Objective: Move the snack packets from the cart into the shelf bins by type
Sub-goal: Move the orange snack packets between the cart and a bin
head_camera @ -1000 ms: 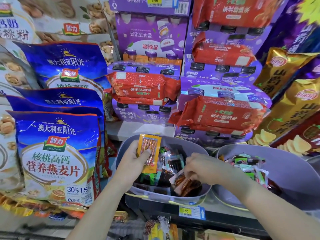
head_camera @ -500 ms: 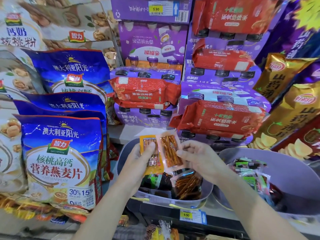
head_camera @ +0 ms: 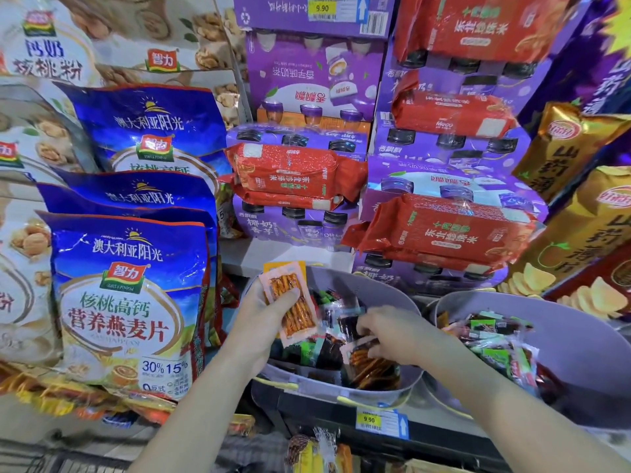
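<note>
A person's left hand [head_camera: 263, 322] grips two snack packets held upright over the near-left edge of a grey bin [head_camera: 341, 392], which sits above a yellow price tag [head_camera: 370, 419] on the shelf lip; the thumb is clamped across the front packet. That front one, a clear stick packet [head_camera: 295, 312], was in the right hand half a second ago and has now been passed across; it joins the orange packet [head_camera: 273, 266] that the left hand held alone a second ago. The right hand [head_camera: 396, 332] has gone back down into the bin, fingers bent onto a loose packet [head_camera: 370, 361] of the same sticks; whether they have closed on it cannot be told. Like is probably being gathered with like, a few at a time; the bin is still a mix of dark, green and clear wrappers, so the sorting looks far from finished.

The stick packet is flat clear film with a pale pink border, orange-brown sticks lying lengthwise inside; it looks thin, limp and likely to slide. Only the orange packet's top edge shows behind it.

To the right stands a second bin [head_camera: 580, 356] of green-labelled and dark packets; no cart can be made out. Behind rise blue oat bags [head_camera: 129, 302] on the left, red rice packs [head_camera: 444, 233] on purple drink packs [head_camera: 300, 230] in the middle, and gold crisp bags [head_camera: 580, 233] on the right.
</note>
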A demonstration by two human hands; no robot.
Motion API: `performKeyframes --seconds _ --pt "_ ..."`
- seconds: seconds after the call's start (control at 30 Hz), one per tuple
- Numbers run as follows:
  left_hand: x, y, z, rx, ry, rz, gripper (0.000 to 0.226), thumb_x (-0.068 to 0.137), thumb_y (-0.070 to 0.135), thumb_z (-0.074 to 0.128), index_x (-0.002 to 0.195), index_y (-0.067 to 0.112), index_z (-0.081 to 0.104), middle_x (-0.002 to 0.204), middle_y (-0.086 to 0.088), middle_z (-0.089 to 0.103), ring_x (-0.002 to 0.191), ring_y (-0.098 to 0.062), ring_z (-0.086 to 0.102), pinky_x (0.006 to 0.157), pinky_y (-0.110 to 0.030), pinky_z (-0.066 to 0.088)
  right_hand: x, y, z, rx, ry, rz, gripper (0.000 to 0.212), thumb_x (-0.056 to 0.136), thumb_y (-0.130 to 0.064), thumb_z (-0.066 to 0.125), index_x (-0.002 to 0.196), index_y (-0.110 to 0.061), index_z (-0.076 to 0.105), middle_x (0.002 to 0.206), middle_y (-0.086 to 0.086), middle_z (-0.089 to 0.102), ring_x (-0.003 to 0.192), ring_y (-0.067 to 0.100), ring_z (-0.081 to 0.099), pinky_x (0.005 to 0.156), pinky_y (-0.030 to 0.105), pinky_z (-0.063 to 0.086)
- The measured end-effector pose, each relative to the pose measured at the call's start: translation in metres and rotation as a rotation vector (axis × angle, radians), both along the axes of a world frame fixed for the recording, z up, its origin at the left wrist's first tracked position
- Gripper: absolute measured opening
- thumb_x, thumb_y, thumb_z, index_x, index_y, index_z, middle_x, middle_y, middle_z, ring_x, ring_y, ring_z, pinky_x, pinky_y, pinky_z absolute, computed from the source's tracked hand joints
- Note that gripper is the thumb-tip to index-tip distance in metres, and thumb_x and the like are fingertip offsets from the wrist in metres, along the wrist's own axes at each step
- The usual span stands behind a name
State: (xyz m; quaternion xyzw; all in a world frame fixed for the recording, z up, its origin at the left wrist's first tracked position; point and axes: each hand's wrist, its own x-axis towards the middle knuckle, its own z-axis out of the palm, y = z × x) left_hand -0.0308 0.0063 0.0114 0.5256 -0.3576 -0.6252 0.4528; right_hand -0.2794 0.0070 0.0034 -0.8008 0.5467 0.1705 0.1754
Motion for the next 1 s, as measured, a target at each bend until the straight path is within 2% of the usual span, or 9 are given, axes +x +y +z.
performKeyframes --seconds 0.13,0.23,0.37,0.43,0.5,0.57,0.67,0.87,1.0 --pt "0.001 0.000 -0.001 0.027 0.005 0.007 0.019 0.103 0.014 0.067 0.119 0.025 0.066 0.103 0.001 0.081 0.095 -0.016 0.079 0.064 -0.023 0.061 0.003 -0.002 -0.011 0.019 0.015 0.084 0.021 0.087 -0.040 0.077 0.100 -0.030 0.063 0.104 -0.007 0.050 0.105 0.026 0.048 0.080 0.037 0.034" --pt "0.002 -0.001 -0.002 0.041 0.001 0.014 0.019 0.103 0.015 0.068 0.119 0.024 0.067 0.106 0.000 0.081 0.096 -0.016 0.079 0.068 -0.026 0.062 -0.005 -0.005 -0.003 0.015 -0.128 0.071 0.020 0.089 -0.039 0.076 0.104 -0.027 0.072 0.098 -0.011 0.048 0.102 0.018 0.049 0.085 0.034 0.040" --pt "0.003 0.000 -0.002 0.058 -0.002 0.003 0.019 0.104 0.015 0.066 0.120 0.026 0.067 0.106 -0.001 0.081 0.096 -0.017 0.079 0.077 -0.035 0.060 -0.014 -0.007 0.027 -0.031 -0.614 -0.263 0.015 0.087 -0.025 0.082 0.093 -0.014 0.073 0.086 -0.001 0.069 0.069 -0.006 0.054 0.067 0.016 0.040" --pt "0.001 0.000 0.000 0.060 -0.009 -0.014 0.021 0.105 0.014 0.065 0.122 0.025 0.066 0.109 -0.003 0.081 0.098 -0.019 0.079 0.081 -0.038 0.061 -0.009 -0.005 0.036 0.025 -0.914 -0.466 0.010 0.088 -0.018 0.081 0.092 -0.012 0.073 0.082 0.002 0.072 0.065 0.000 0.057 0.064 0.015 0.044" --pt "-0.003 0.000 0.002 0.069 -0.001 -0.033 0.023 0.106 0.016 0.063 0.126 0.025 0.066 0.113 -0.004 0.080 0.102 -0.022 0.078 0.086 -0.043 0.061 0.003 -0.002 0.040 0.137 -1.151 -0.601 0.008 0.091 -0.014 0.078 0.095 -0.009 0.073 0.086 0.011 0.076 0.069 0.012 0.061 0.064 0.023 0.049" --pt "-0.008 0.000 0.004 0.091 0.041 -0.044 0.022 0.108 0.023 0.060 0.129 0.026 0.066 0.116 -0.004 0.079 0.108 -0.024 0.076 0.092 -0.046 0.060 0.019 0.001 0.039 0.234 -1.292 -0.704 0.012 0.091 -0.013 0.076 0.100 -0.005 0.072 0.093 0.020 0.076 0.074 0.021 0.065 0.068 0.029 0.052" --pt "-0.012 0.001 0.007 0.103 0.100 -0.094 0.029 0.106 0.039 0.059 0.129 0.024 0.067 0.118 -0.006 0.079 0.111 -0.027 0.075 0.098 -0.048 0.058 0.042 0.005 0.033 0.334 -1.405 -0.805 0.006 0.093 -0.009 0.073 0.097 -0.006 0.071 0.085 0.012 0.075 0.070 0.021 0.065 0.063 0.029 0.053" --pt "-0.010 0.005 0.002 0.024 -0.005 -0.110 0.035 0.094 0.019 0.079 0.126 0.018 0.064 0.116 -0.011 0.078 0.107 -0.028 0.076 0.099 -0.053 0.059 0.049 0.004 0.025 0.246 -1.295 -0.803 0.010 0.090 -0.012 0.079 0.096 -0.007 0.073 0.072 0.005 0.071 0.060 0.016 0.064 0.057 0.028 0.058" --pt "0.001 0.002 0.001 0.022 0.017 -0.038 0.031 0.095 0.017 0.077 0.124 0.016 0.065 0.114 -0.010 0.079 0.105 -0.026 0.077 0.095 -0.048 0.060 0.007 -0.004 0.023 0.048 -0.709 -0.391 0.011 0.085 -0.031 0.085 0.092 -0.028 0.077 0.075 -0.020 0.071 0.067 -0.004 0.062 0.069 0.016 0.049"
